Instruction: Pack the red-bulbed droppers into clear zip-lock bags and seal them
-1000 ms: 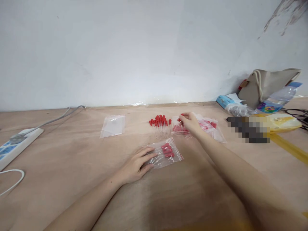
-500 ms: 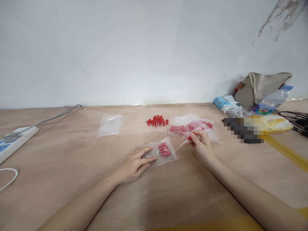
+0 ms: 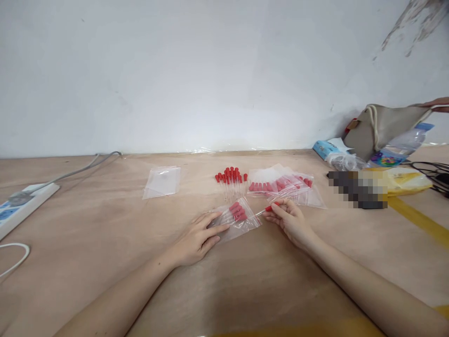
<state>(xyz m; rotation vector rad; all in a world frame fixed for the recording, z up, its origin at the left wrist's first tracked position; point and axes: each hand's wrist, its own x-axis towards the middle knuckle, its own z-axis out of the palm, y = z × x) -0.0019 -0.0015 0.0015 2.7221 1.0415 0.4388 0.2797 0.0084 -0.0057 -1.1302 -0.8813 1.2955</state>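
Note:
A small clear zip bag (image 3: 235,218) with several red-capped droppers inside lies on the wooden table (image 3: 105,234). My left hand (image 3: 198,238) rests on the bag's left end, fingers flat and pressing it down. My right hand (image 3: 289,220) pinches one red-capped dropper (image 3: 269,208), its clear tip pointing at the bag's right-hand opening. Behind lie a loose cluster of red-capped droppers (image 3: 230,180) and a pile of filled bags (image 3: 280,185).
An empty clear bag (image 3: 162,182) lies back left. A white power strip (image 3: 24,206) with cable sits at the left edge. At the right are a beige pouch (image 3: 386,124), a blue packet (image 3: 324,149), a yellow packet (image 3: 407,180) and black cables (image 3: 433,171). Another person's fingers (image 3: 438,103) show far right.
My right hand picked a dropper from the far pile and drew it back toward me, now at the mouth of the bag. My left hand stayed on the bag.

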